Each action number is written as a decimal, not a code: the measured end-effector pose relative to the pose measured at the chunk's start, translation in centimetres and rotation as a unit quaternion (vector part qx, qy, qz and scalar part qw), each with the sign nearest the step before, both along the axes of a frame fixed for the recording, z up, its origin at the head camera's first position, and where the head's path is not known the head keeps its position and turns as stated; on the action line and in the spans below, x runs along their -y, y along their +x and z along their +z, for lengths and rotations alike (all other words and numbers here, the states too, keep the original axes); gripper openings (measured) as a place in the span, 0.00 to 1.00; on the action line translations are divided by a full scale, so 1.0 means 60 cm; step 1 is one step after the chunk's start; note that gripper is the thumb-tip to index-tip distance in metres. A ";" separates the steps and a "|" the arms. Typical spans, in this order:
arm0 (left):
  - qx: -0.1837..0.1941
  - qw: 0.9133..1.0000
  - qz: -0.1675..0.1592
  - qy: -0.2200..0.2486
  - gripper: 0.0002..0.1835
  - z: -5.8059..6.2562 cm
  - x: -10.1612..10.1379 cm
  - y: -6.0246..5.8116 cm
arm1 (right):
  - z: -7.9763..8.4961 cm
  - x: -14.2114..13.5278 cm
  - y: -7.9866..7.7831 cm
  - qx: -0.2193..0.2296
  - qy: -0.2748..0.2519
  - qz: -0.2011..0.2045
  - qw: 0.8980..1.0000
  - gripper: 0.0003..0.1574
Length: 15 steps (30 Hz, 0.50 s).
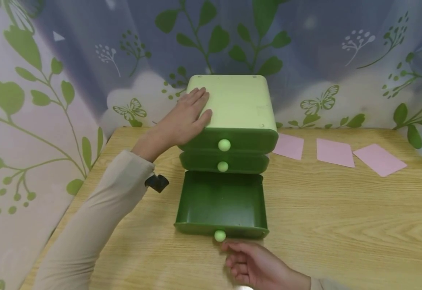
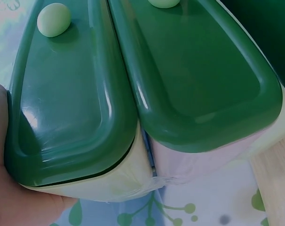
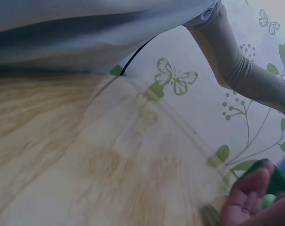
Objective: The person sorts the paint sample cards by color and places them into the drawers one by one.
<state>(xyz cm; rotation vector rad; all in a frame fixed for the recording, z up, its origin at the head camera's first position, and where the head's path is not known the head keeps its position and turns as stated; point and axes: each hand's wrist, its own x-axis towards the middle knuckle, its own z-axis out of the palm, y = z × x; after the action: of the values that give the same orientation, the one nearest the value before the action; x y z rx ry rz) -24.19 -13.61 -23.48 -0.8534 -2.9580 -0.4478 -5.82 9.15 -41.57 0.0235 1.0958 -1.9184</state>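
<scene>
A small cabinet with a pale green top and dark green drawers stands on the table. My left hand rests on the left part of the top, fingers extended; in the left wrist view part of that hand lies against the cabinet's side. The upper drawer and middle drawer are closed. Pulled far out, the bottom drawer shows its bare green inside. Just below and right of its round light green knob is my right hand, fingers loosely bent with nothing between them.
Three pink cards lie at the back right of the wooden table: a left card partly behind the cabinet, a middle card and a right card. A leaf-patterned cloth hangs behind and at the sides.
</scene>
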 end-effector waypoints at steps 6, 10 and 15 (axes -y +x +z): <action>0.005 1.000 -0.002 -0.016 0.34 0.004 0.000 0.003 | 0.037 -0.084 -0.036 -0.231 0.061 0.204 0.949 0.12; 0.004 1.000 -0.002 -0.022 0.34 0.005 -0.002 0.003 | 0.086 -0.159 -0.105 -0.380 0.169 0.254 0.873 0.14; 0.004 1.000 -0.002 -0.022 0.34 0.004 -0.002 0.002 | 0.121 -0.216 -0.215 -0.416 0.362 0.161 0.818 0.13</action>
<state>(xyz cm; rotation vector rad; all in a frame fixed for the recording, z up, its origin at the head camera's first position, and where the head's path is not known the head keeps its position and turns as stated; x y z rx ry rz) -24.04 -13.48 -23.23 -0.8650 -2.9846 -0.3892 -18.70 22.10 -34.29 -0.5920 2.2027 -1.0749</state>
